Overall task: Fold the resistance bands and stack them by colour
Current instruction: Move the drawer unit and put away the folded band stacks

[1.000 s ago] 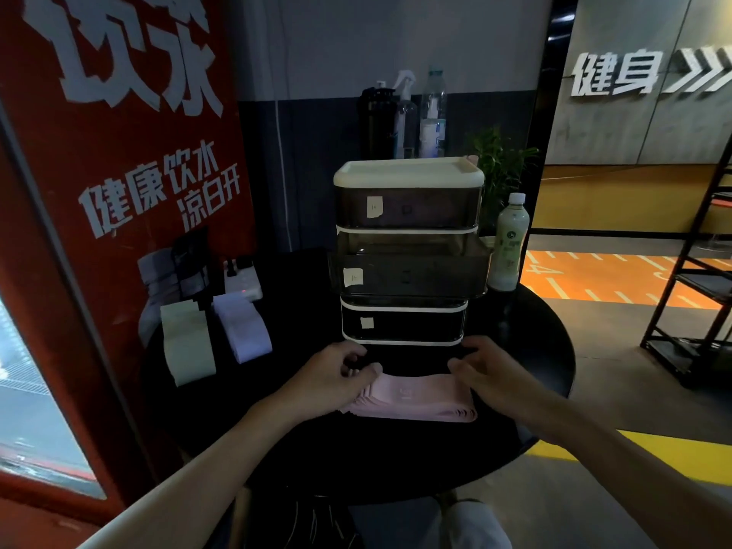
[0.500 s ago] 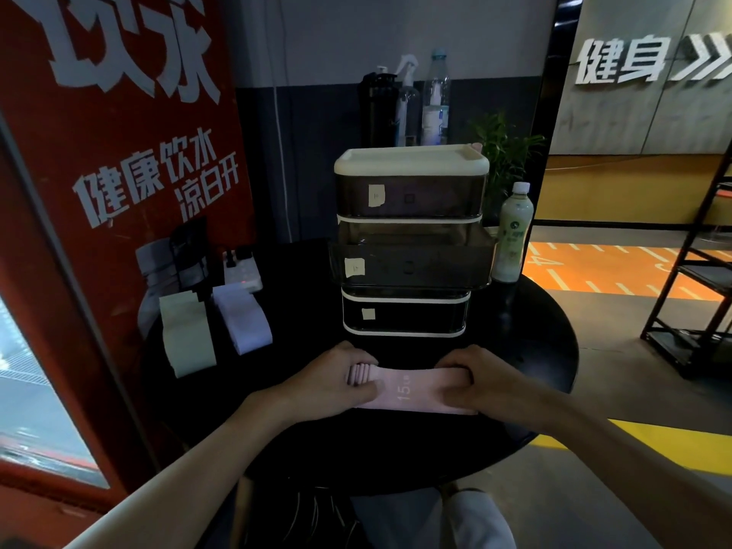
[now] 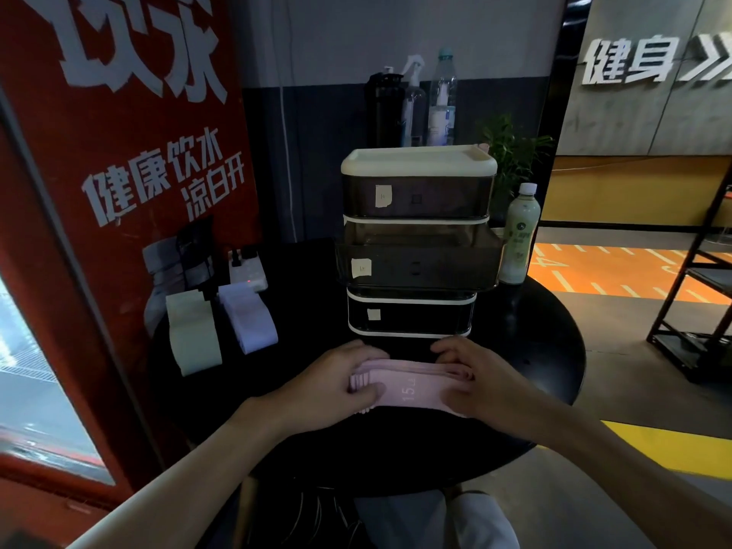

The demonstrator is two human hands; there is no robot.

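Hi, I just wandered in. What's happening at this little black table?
A person is tidying resistance bands. Both hands hold a folded pile of pink bands on the round black table. The left hand pinches its left end, and the right hand curls over its right end. A folded green band and a pale lilac band lie side by side to the left. Behind the pink pile stands a three-drawer unit, its middle drawer pulled partly out.

Pink bands [image 3: 412, 390], folded, stacked flat just before the drawer unit [image 3: 416, 267] — green band [image 3: 194, 338], lilac band [image 3: 247, 318] folded left of it.
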